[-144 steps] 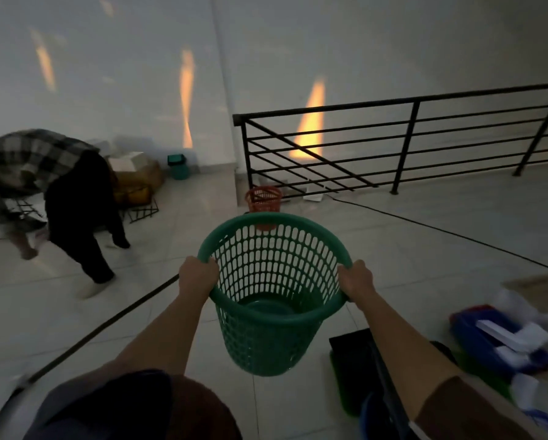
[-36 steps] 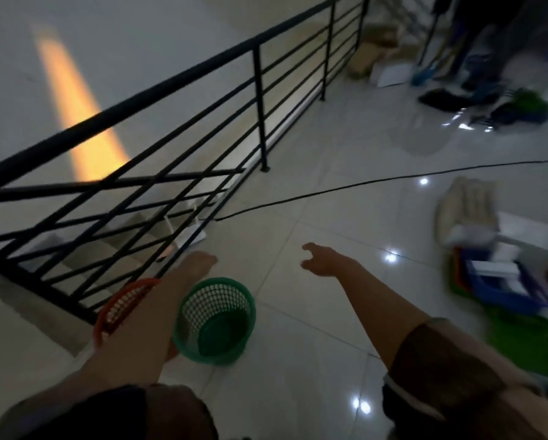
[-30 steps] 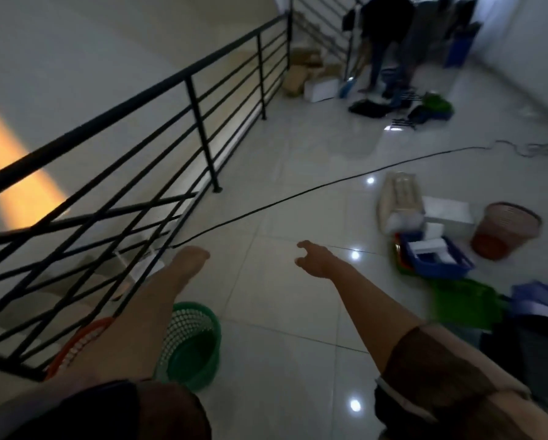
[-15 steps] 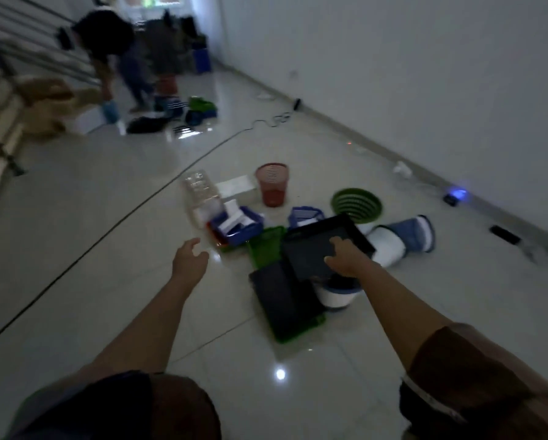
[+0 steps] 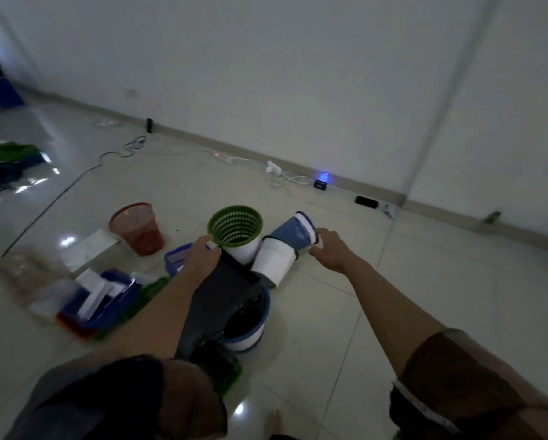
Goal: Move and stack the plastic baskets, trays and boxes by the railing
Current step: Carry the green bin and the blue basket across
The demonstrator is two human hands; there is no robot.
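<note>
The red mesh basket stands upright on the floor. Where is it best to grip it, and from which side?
Grip the red mesh basket at its open top rim, coming from above. It stands upright, the rim is its widest part, and no other thing covers it.

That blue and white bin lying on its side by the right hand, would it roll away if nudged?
Probably, a little. The blue and white bin lies on its round side on smooth glossy tiles, so it could roll; being tapered, it would likely curve. It looks like thin plastic, so probably light. The right hand at its rim should steady it.
</note>
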